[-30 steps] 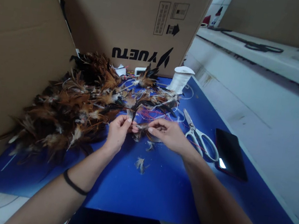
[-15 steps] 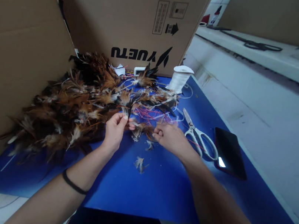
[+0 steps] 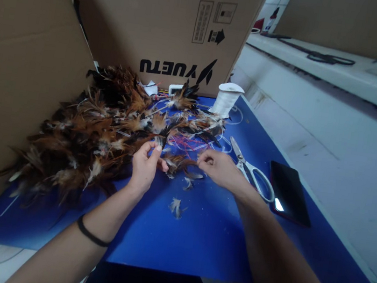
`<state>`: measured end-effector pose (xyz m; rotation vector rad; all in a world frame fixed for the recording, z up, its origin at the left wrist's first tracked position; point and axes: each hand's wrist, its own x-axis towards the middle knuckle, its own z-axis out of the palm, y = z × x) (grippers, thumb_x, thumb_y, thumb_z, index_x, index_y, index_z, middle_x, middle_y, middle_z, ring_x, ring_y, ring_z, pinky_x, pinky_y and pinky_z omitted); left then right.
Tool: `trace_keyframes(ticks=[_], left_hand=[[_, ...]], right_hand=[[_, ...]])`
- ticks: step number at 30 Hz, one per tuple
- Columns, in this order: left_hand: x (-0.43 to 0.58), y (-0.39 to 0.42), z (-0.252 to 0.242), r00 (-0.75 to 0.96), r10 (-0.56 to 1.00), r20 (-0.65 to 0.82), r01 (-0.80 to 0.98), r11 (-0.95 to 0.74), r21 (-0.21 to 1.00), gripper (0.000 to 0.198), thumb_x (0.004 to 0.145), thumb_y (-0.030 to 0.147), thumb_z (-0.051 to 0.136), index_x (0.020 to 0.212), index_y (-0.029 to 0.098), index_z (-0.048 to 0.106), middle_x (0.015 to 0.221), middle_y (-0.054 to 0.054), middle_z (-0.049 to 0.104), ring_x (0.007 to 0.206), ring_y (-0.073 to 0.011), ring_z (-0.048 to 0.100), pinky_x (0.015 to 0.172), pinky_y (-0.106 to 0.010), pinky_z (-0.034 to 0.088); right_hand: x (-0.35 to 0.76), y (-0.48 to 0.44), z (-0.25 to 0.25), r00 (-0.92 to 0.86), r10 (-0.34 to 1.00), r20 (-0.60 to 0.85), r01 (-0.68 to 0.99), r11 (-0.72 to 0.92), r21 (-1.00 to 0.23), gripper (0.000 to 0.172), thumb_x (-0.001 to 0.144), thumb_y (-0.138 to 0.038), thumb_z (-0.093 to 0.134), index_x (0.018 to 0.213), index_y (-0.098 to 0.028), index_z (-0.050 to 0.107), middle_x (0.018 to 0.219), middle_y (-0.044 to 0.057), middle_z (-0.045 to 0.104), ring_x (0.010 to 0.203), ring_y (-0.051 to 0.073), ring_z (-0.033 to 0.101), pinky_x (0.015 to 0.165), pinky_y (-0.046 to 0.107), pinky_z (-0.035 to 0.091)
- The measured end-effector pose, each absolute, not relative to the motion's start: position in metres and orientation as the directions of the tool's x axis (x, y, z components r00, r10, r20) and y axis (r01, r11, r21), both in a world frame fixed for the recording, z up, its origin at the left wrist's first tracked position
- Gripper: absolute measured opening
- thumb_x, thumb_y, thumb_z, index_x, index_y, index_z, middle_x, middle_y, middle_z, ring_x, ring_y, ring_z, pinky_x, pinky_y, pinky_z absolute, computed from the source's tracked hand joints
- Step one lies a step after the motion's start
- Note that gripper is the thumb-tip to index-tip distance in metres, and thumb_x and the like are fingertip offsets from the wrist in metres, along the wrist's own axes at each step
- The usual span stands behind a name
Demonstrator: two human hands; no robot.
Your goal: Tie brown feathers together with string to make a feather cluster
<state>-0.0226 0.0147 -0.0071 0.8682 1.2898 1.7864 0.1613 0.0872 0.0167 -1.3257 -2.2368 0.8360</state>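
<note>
A big heap of brown, black and white feathers (image 3: 94, 132) tied on strings covers the left and back of the blue tabletop (image 3: 195, 237). My left hand (image 3: 144, 165) is closed in a pinch on a small feather bundle (image 3: 178, 162) at the heap's near edge. My right hand (image 3: 221, 169) is closed too, fingers pinched on the other end of the same bundle, near thin pink and white threads (image 3: 188, 142). The two hands are about a palm's width apart.
White-handled scissors (image 3: 251, 172) lie right of my right hand, a dark phone (image 3: 289, 193) beyond them. A white thread spool (image 3: 226, 99) stands at the back. Large cardboard boxes (image 3: 164, 19) wall the left and back. Loose feather bits (image 3: 177, 206) lie on the blue surface.
My right hand has drawn away to the right and slightly farther from me, from flat fingers into a pinch. The left hand stays in place holding the bundle.
</note>
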Motion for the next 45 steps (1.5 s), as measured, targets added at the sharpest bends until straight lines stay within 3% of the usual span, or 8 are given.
trace_keyframes(ticks=[9, 16, 20, 25, 31, 37, 45], left_hand=[[-0.023, 0.012, -0.002, -0.469, 0.869, 0.161, -0.154, -0.26, 0.953, 0.02, 0.078, 0.034, 0.061, 0.08, 0.018, 0.051, 0.044, 0.009, 0.049, 0.033, -0.0078, 0.049, 0.038, -0.018, 0.04], [-0.019, 0.008, 0.002, -0.317, 0.933, 0.17, -0.272, -0.261, 0.926, 0.02, 0.078, 0.033, 0.061, 0.076, 0.017, 0.049, 0.087, -0.001, 0.066, 0.031, -0.0018, 0.045, 0.032, -0.017, 0.034], [-0.016, 0.005, 0.002, -0.184, 0.982, 0.041, -0.388, -0.111, 0.915, 0.022, 0.076, 0.033, 0.064, 0.076, 0.016, 0.05, 0.083, -0.001, 0.066, 0.033, -0.0025, 0.047, 0.036, -0.018, 0.039], [-0.011, 0.002, -0.002, -0.051, 0.993, -0.111, -0.442, 0.077, 0.894, 0.025, 0.073, 0.035, 0.067, 0.077, 0.016, 0.052, 0.054, 0.004, 0.057, 0.037, -0.0064, 0.051, 0.041, -0.017, 0.042], [-0.007, 0.001, -0.002, 0.016, 0.982, -0.188, -0.488, 0.172, 0.856, 0.028, 0.071, 0.033, 0.071, 0.075, 0.017, 0.049, 0.044, 0.006, 0.051, 0.036, -0.0077, 0.051, 0.04, -0.016, 0.042], [-0.008, 0.002, -0.005, 0.056, 0.974, -0.22, -0.535, 0.216, 0.817, 0.028, 0.07, 0.031, 0.072, 0.077, 0.016, 0.05, 0.048, 0.006, 0.052, 0.037, -0.0076, 0.053, 0.04, -0.016, 0.044], [-0.009, 0.002, -0.004, 0.113, 0.974, -0.198, -0.565, 0.227, 0.793, 0.022, 0.072, 0.027, 0.071, 0.076, 0.013, 0.054, 0.077, -0.002, 0.065, 0.044, -0.0046, 0.055, 0.042, -0.016, 0.047]], right_hand=[[0.156, 0.078, 0.028, -0.362, 0.931, 0.033, 0.425, 0.197, -0.884, 0.007, 0.066, -0.024, 0.057, 0.066, -0.017, 0.056, 0.055, -0.003, 0.053, 0.048, 0.008, 0.043, 0.046, 0.022, 0.031], [0.153, 0.077, 0.029, -0.365, 0.931, 0.022, 0.181, 0.094, -0.979, 0.014, 0.062, -0.022, 0.064, 0.069, -0.016, 0.054, 0.052, -0.005, 0.05, 0.045, 0.006, 0.04, 0.046, 0.022, 0.032], [0.15, 0.075, 0.028, -0.368, 0.928, 0.055, 0.072, 0.088, -0.994, 0.021, 0.061, -0.024, 0.068, 0.074, -0.017, 0.051, 0.055, -0.005, 0.052, 0.046, 0.006, 0.044, 0.046, 0.022, 0.036], [0.141, 0.07, 0.025, -0.316, 0.941, 0.121, 0.062, 0.148, -0.987, 0.025, 0.062, -0.026, 0.067, 0.076, -0.019, 0.048, 0.062, -0.005, 0.054, 0.048, 0.006, 0.047, 0.047, 0.022, 0.041], [0.136, 0.069, 0.019, -0.279, 0.932, 0.23, 0.094, 0.265, -0.96, 0.021, 0.064, -0.023, 0.066, 0.074, -0.019, 0.048, 0.069, -0.002, 0.057, 0.061, 0.01, 0.055, 0.057, 0.024, 0.047], [0.133, 0.065, 0.021, -0.278, 0.93, 0.241, 0.081, 0.273, -0.959, 0.019, 0.065, -0.022, 0.065, 0.075, -0.019, 0.049, 0.074, 0.001, 0.06, 0.069, 0.014, 0.059, 0.066, 0.029, 0.049], [0.133, 0.063, 0.02, -0.297, 0.926, 0.232, 0.085, 0.267, -0.96, 0.02, 0.065, -0.024, 0.064, 0.076, -0.02, 0.047, 0.074, 0.0, 0.059, 0.068, 0.014, 0.059, 0.066, 0.03, 0.05]])
